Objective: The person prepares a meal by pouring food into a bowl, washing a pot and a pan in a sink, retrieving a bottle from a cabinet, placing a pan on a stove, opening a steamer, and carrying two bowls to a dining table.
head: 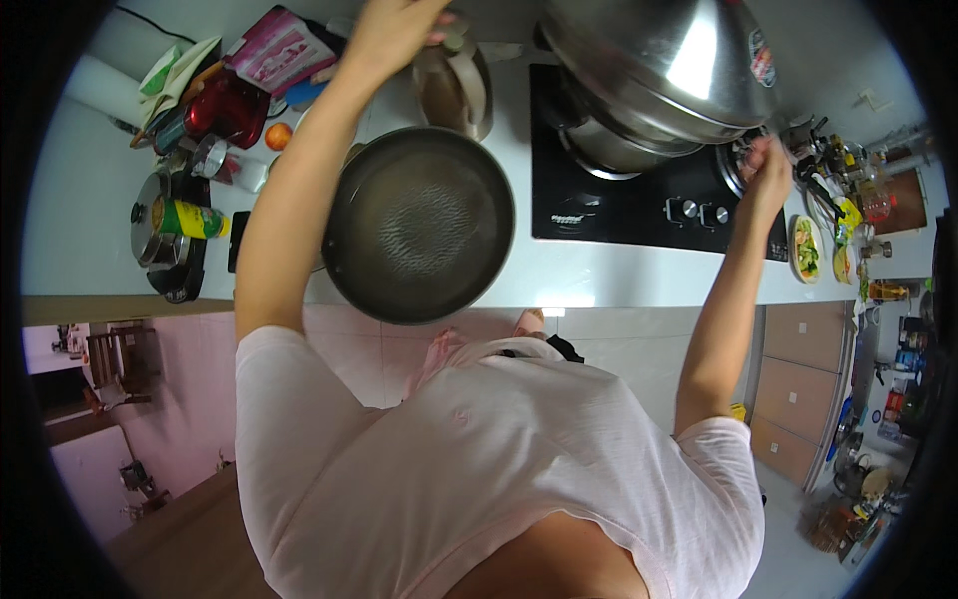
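My left hand (400, 30) is at the top of the picture, next to the top of a brown jug (453, 86) with a pale handle; its fingertips are cut off or blurred, so its hold cannot be told. My right hand (767, 168) is blurred over the right burner of the black glass cooktop (621, 202), at the lower edge of a large steel pot's domed lid (658, 60); whether it touches anything is unclear. A dark frying pan (419, 224) lies on the white counter between my left forearm and the cooktop, its rim past the counter's front edge.
At left stand a red appliance (228, 108), a clear jar (232, 166), an orange fruit (278, 136), a yellow-green container (191, 219) and a lidded pot (153, 224). At right are an oval plate of food (807, 249) and several bottles. Drawers (801, 337) sit below the counter.
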A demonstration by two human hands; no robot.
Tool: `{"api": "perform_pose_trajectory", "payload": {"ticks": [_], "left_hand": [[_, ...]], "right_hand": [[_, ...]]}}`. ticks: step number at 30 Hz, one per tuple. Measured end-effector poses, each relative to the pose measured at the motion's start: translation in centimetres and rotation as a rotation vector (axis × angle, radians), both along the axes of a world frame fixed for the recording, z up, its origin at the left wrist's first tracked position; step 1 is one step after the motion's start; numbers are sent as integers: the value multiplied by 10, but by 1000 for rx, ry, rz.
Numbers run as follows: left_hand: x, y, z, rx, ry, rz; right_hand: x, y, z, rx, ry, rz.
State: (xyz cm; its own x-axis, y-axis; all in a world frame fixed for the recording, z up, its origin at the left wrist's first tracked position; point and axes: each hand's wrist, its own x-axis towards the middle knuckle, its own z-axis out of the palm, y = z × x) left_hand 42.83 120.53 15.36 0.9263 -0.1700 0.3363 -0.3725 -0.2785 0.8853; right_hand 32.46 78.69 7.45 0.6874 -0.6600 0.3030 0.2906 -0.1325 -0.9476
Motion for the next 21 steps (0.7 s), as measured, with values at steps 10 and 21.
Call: {"api": "perform_pose_trajectory", "payload": {"ticks": [10, 21], "left_hand": [[-96, 271, -174, 931, 271, -106], [-99, 309, -216, 980, 529, -387]], "right_hand": [[-123, 307, -149, 472, 800, 639], [-117, 391, -209, 519, 578, 287]]}}
